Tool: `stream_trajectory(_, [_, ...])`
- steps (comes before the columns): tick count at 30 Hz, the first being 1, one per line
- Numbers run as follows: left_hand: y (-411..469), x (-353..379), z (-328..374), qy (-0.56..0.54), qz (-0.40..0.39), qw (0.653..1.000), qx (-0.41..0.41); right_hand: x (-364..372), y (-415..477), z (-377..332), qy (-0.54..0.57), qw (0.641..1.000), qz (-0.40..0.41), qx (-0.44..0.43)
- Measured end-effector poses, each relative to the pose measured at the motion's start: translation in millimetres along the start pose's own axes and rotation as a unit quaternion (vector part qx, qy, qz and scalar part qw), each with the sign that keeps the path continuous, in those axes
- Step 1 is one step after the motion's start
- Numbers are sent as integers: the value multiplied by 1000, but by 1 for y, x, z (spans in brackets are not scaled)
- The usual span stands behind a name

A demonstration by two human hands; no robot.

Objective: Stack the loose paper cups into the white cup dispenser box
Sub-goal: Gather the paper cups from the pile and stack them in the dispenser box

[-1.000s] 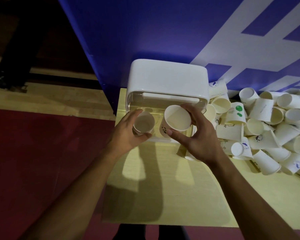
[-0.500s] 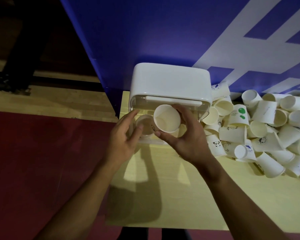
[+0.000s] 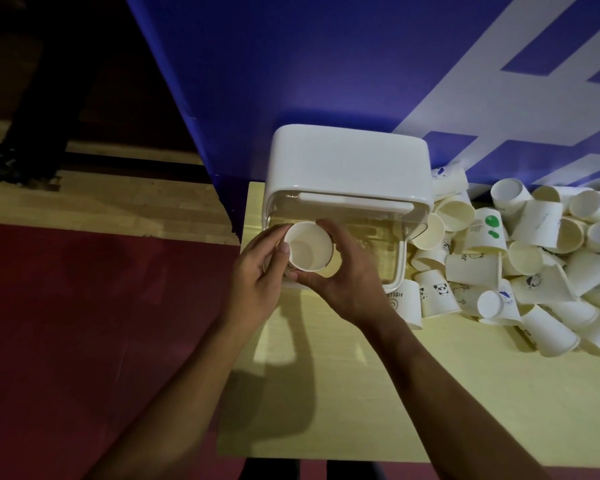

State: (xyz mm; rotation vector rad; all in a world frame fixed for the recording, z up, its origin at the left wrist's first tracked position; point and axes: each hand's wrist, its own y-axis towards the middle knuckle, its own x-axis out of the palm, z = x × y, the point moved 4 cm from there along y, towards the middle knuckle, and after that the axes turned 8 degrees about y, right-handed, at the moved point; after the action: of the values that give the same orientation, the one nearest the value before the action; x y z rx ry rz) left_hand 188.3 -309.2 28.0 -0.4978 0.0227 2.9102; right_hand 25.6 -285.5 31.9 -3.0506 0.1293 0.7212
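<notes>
Blue wall (image 3: 291,64) with white stripes fills the top of the frame. Below it a pale yellow bench (image 3: 326,393) carries the white cup dispenser box (image 3: 347,161) at centre, its clear front section towards the camera. Over the left part of that clear section a paper cup (image 3: 307,245) is held mouth-up between both hands; whether it is already inside the box cannot be told.

The left hand (image 3: 257,275) wraps the cup's left side, with its thumb against the wall near the rim. The right hand (image 3: 350,282) takes the right side, its fingers (image 3: 328,226) curled over the far edge and the thumb below. Both hands are therefore curled and pinching this one cup. A sliver of a second rim seems to show at the cup's lower right, but a nested cup beneath is not certain. The pile of loose cups (image 3: 534,265) is heaped on the right of the frame, against the box's right side.

The step in hand looks like seating this cup at the box's left end. It probably goes best with the cup kept straight over whatever lies below and pushed evenly from opposite sides of the rim. Squeezing the thin wall would likely buckle it. A light press should be enough, since ramming cups together may jam them. Judging by the pile, most of the task remains.
</notes>
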Motion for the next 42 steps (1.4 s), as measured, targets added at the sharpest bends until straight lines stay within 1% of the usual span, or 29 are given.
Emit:
stream_trajectory(5, [1, 5, -17, -2, -16, 1000, -25, 6, 1, 10, -14, 1000, -14, 16])
stream_trajectory(10, [2, 6, -32, 58, -31, 998, -25, 9, 0, 18, -45, 998, -25, 32])
stream_trajectory(12, [0, 7, -38, 60, -42, 996, -42, 9, 0, 22, -58, 997, -28, 39])
stream_trajectory(19, [3, 8, -35, 54, -44, 995, -70, 13, 2, 26, -66, 996, -27, 58])
stream_trajectory(25, [4, 4, -35, 85, -32, 994, -55, 10, -3, 25, -52, 996, -34, 63])
stream_trajectory(27, [1, 0, -27, 118, -13, 992, -36, 0, -14, 26, -44, 996, -39, 62])
stream_trajectory(30, [-12, -6, -3, 163, 20, 986, -9, -26, -40, 31, -67, 995, -33, 65])
stream_trajectory(32, [-21, 0, 17, 178, 34, 982, 51, -51, -57, 36, -77, 994, -6, 74])
stream_trajectory(33, [-24, 8, 26, 186, 26, 978, 88, -64, -65, 40, -82, 993, 14, 79])
stream_trajectory(35, [-26, 33, 40, 205, -25, 967, 146, -89, -79, 48, -84, 991, 51, 95])
stream_trajectory(38, [-26, 87, 66, 226, -119, 946, 200, -127, -98, 63, -78, 986, 94, 110])
stream_trajectory(40, [-23, 129, 88, 237, -157, 931, 229, -154, -109, 73, -83, 982, 115, 124])
stream_trajectory(42, [-13, 173, 102, 255, -180, 920, 239, -180, -121, 82, -87, 977, 139, 135])
